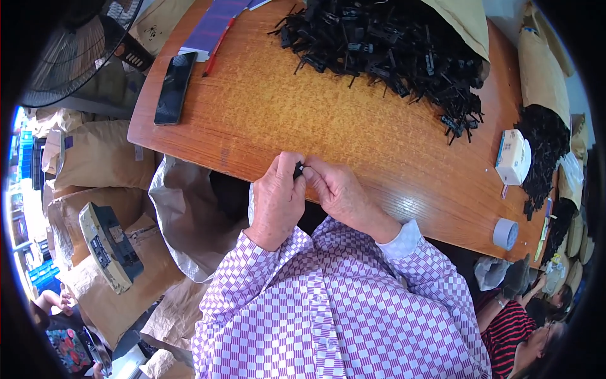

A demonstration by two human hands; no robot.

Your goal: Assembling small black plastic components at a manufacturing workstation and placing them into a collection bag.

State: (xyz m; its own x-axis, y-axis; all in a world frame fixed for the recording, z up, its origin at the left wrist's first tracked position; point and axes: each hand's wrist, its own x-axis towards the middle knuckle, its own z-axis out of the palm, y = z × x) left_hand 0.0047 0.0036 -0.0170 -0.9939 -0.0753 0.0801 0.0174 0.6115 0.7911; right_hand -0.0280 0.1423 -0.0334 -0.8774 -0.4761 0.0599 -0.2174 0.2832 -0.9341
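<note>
At the near edge of the wooden table [265, 120], my left hand [279, 192] and my right hand [339, 188] meet at the fingertips. Both are closed on a small black plastic part [298, 169], mostly hidden by the fingers. A large heap of similar black plastic parts [379, 47] spills from a brown paper sack [464, 28] at the far side of the table. Below my left hand, an open white woven sack [183, 221] hangs by the table edge.
A black phone [175, 88], a red pen [219, 47] and purple paper lie far left. To the right are a tissue pack [513, 158], a tape roll [505, 234] and another black heap [543, 148]. A fan [69, 54] and stacked sacks stand left. Other people sit lower right and left.
</note>
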